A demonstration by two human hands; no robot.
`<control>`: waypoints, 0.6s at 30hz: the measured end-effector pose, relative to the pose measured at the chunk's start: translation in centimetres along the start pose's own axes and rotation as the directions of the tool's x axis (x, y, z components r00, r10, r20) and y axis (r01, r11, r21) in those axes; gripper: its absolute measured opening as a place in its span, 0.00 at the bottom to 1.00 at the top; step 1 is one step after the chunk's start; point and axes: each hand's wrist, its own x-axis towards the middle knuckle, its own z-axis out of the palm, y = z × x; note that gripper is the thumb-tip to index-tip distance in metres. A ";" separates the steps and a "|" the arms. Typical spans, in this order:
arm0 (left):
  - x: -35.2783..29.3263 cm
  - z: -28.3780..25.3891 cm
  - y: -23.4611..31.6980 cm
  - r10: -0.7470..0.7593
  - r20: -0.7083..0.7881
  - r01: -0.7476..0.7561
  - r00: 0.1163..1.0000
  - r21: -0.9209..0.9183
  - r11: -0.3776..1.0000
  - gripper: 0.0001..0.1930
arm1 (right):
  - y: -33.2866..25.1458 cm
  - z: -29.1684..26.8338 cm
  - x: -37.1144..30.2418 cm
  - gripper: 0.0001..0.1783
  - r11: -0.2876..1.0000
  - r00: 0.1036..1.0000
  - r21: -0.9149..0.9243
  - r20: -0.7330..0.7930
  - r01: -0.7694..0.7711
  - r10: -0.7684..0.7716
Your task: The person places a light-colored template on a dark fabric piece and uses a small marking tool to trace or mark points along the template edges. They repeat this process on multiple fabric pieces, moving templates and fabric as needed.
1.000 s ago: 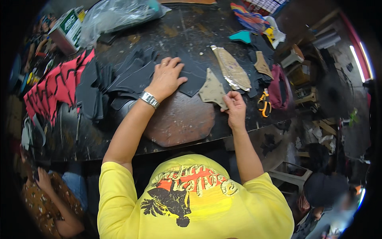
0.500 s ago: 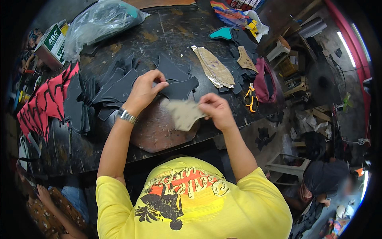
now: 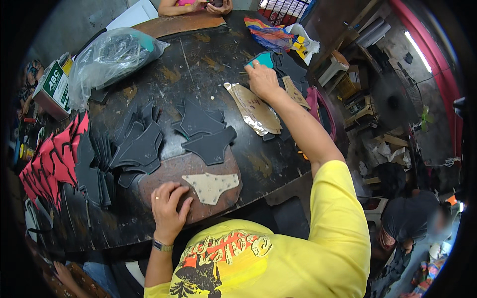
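Plastic bag (image 3: 114, 62), far left: clear, crumpled, bulging; teal contents at right end. Tin (image 3: 53, 92), left of it: box-shaped, green and white. Striped bag (image 3: 268, 35), far right: limp, red, blue and orange. White bag (image 3: 309, 43), beside it: creased, yellow patches. Crate (image 3: 288, 10), beyond both: dark bars, red and white contents behind.

Template (image 3: 211, 187): beige, stiff, winged outline, dark dots along the edges; flat on the board (image 3: 164, 179), near middle of the table (image 3: 198, 54). Board: brown, scuffed, blunt corners. Table: black, worn to brown patches.

Left hand (image 3: 170, 206): over near left part of board, just beside template; fingers half-curled, a little apart, nothing held. Right hand (image 3: 262, 82): far right, fingers at the teal piece (image 3: 265, 59); gripped or merely touched, cannot tell.

Teal piece: flat, smooth, curved edge; next to dark scraps (image 3: 292, 69). Card patterns (image 3: 253, 109), under right forearm's left side: brown, leaf-shaped, shiny tape along edges. Tan piece (image 3: 296, 93), right of forearm: partly covered.

Black pieces (image 3: 208, 144), beyond template: matt, winged, overlapping, lowest one across board's far edge. Further left: second pile (image 3: 139, 144), similar; then dark stack (image 3: 94, 174), fanned; then red pieces (image 3: 54, 159), black-edged, overlapping in a row.
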 end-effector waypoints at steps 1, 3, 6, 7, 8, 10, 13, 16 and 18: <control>-0.1 0.3 -0.1 -0.031 -0.031 0.031 0.999 -0.017 0.999 0.15 | 1.3 1.3 1.2 0.12 0.998 1.000 -0.058 0.004 0.001 -0.001; -0.2 0.4 -0.3 -0.066 -0.021 0.065 0.998 -0.035 0.997 0.15 | 3.2 3.8 3.3 0.11 0.987 0.999 -0.158 0.035 -0.017 0.023; -0.2 0.3 -0.5 -0.089 -0.004 0.088 0.996 -0.041 0.995 0.14 | 5.1 6.6 5.0 0.10 0.968 0.999 -0.248 0.035 -0.027 0.037; -0.2 0.3 -0.5 -0.092 0.000 0.092 0.996 -0.039 0.995 0.13 | 5.4 7.3 5.4 0.09 0.961 1.000 -0.276 0.019 -0.015 0.022; -0.1 0.3 -0.5 -0.104 0.011 0.104 0.995 -0.038 0.994 0.13 | 5.5 7.8 5.6 0.08 0.952 1.000 -0.305 0.005 -0.004 0.006; -0.1 0.3 -0.5 -0.098 0.008 0.098 0.995 -0.034 0.995 0.13 | 5.7 8.1 6.0 0.08 0.969 0.999 -0.245 0.022 -0.026 0.032; 0.0 0.3 -0.5 -0.096 0.010 0.097 0.995 -0.033 0.995 0.13 | 6.0 7.2 6.5 0.07 0.978 0.998 -0.200 0.007 -0.062 0.065; -0.1 0.2 -0.4 -0.099 0.013 0.100 0.995 -0.037 0.994 0.13 | 8.2 5.2 6.6 0.05 0.975 0.973 -0.105 -0.143 -0.197 0.182; -0.1 0.2 -0.4 -0.104 0.017 0.104 0.994 -0.042 0.994 0.13 | 11.0 4.2 5.8 0.08 0.945 0.895 0.020 -0.314 -0.326 0.316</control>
